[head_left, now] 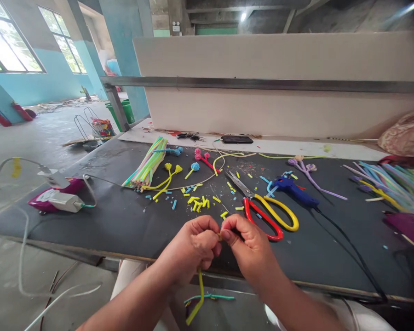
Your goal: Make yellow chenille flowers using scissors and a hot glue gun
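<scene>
My left hand (202, 241) is closed around a yellow pipe cleaner (200, 296), whose long end hangs below the table edge. Thumb and finger of my right hand (243, 236) pinch at the same piece, and the fingertips of both hands meet; the pinched part is mostly hidden. Just beyond them lie scissors (258, 202) with one red and one yellow handle, blades apart. Several short yellow cut pieces (198, 203) are scattered ahead of my hands. Finished-looking pipe cleaner flowers, yellow (172, 170), blue (195, 168) and pink (200, 156), lie farther back.
A blue glue gun (296, 192) with a black cord lies right of the scissors. Pipe cleaner bundles lie at left (150, 163) and right (382, 179). A purple flower (308, 172) is at back right, a phone (237, 139) at the back, a power strip (57, 201) at left.
</scene>
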A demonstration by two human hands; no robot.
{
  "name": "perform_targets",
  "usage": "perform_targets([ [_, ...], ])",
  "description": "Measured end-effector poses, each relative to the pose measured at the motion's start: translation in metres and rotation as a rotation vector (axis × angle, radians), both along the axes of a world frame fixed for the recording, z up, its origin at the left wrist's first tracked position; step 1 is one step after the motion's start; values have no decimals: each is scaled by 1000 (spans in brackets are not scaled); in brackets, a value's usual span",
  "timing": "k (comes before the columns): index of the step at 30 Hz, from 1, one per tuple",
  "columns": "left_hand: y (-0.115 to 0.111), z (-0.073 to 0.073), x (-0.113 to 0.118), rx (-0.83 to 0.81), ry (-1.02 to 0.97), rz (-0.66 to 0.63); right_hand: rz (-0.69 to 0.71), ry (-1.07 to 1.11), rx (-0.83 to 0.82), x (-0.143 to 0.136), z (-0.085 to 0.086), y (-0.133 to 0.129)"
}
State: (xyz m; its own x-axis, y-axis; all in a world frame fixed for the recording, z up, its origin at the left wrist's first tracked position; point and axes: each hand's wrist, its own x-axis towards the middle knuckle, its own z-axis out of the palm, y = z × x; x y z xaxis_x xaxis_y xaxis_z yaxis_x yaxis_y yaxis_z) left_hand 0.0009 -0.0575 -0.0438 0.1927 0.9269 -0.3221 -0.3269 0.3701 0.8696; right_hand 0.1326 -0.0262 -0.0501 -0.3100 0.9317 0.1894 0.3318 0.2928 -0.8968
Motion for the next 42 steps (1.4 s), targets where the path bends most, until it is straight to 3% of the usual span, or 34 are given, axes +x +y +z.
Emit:
perform_targets([
  [6,0,-5,-3,101,153,34,-48,28,-93,3,6,8],
  [9,-2,-4,-5,86,186,61,-7,96,-111,4,6,9],
  [13,-5,-9,-9,54,29,51,163,368,-339,1,0,8],
  [16,-6,-13,-12,27,-118,11,220,408,-382,-2,-3,6],
  [21,-6,-9,-13,-33,-224,-21,184,366,-344,-1,1,5],
  [27,-4,-8,-13,-87,-118,-12,109,19,27,1,5,7],
  [30,-6,-9,-12,-69,-55,-15,152,39,-81,0,5,8],
  [32,-7,-8,-11,-42,-3,17,159,93,-181,0,4,8],
  [35,-7,-8,-7,-15,99,100,175,113,-193,0,4,7],
  [39,-7,-12,-6,61,299,149,200,21,-8,3,6,10],
  [42,-7,-14,-8,248,508,144,159,-94,164,7,7,14],
])
